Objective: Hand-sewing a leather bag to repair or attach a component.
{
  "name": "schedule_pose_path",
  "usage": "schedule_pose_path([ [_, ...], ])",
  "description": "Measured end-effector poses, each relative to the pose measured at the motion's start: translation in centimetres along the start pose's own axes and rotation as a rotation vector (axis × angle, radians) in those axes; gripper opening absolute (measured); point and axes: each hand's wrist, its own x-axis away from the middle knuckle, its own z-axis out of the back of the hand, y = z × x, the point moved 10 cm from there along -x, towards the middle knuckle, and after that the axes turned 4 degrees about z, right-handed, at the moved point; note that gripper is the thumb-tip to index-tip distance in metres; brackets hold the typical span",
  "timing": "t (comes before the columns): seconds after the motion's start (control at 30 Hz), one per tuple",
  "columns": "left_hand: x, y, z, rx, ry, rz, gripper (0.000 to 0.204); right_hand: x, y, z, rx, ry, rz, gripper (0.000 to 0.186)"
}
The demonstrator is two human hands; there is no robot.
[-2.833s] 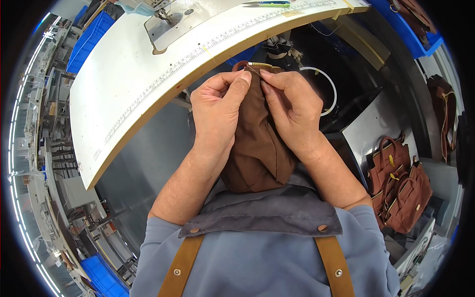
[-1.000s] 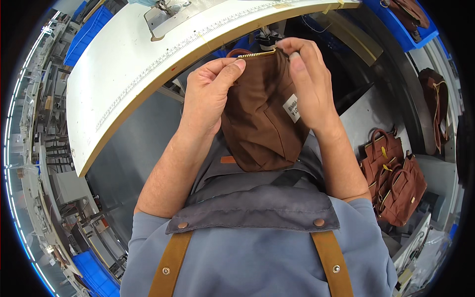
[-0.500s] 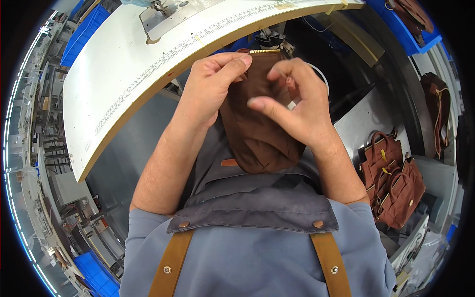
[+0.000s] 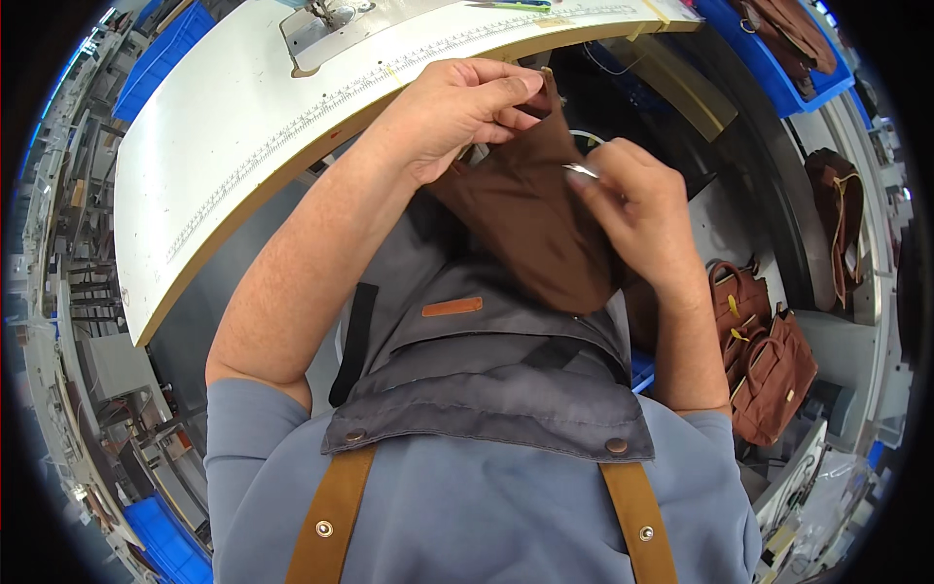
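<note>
Brown fabric piece (image 4: 535, 219), soft and pouch-like, hangs over my lap in front of the grey apron (image 4: 438, 341). My left hand (image 4: 477, 107) is closed at its upper edge, pinching the cloth between thumb and fingers beside the white table's rim. Close to the right side of the cloth is my right hand (image 4: 637, 209), its fingers curled around a small shiny metal piece (image 4: 581, 170) that pokes out at the thumb tip. Most of that piece is hidden in the hand, so its kind cannot be told.
A curved white worktable (image 4: 224, 165) with a printed ruler scale spans the front, bearing a sewing machine (image 4: 331, 19). Blue bins (image 4: 163, 58) stand at the far left and far right. Reddish-brown handbags (image 4: 773, 375) sit at my right, below a hanging brown piece (image 4: 835, 224).
My left hand has moved up and right with the fabric edge, and the gold zipper has turned mostly out of sight. My right hand has moved right and lower, its fingers now closed on shiny metal.
</note>
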Motion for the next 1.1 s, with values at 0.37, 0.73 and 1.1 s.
schedule_pose_path([
  [0.37,8.7,-0.4,-2.8,-0.217,-0.409,-0.221,0.027,0.4,-4.0,3.9,-0.158,0.067,0.403,0.019],
  [0.73,13.3,-5.0,-0.3,-0.376,-0.014,-0.026,0.037,1.9,0.7,-6.7,-0.549,0.118,0.168,0.015],
  [1.1,10.5,-8.4,-1.0,-0.432,0.162,-0.294,0.036,7.5,1.3,-8.6,-0.638,0.029,-0.170,0.017],
])
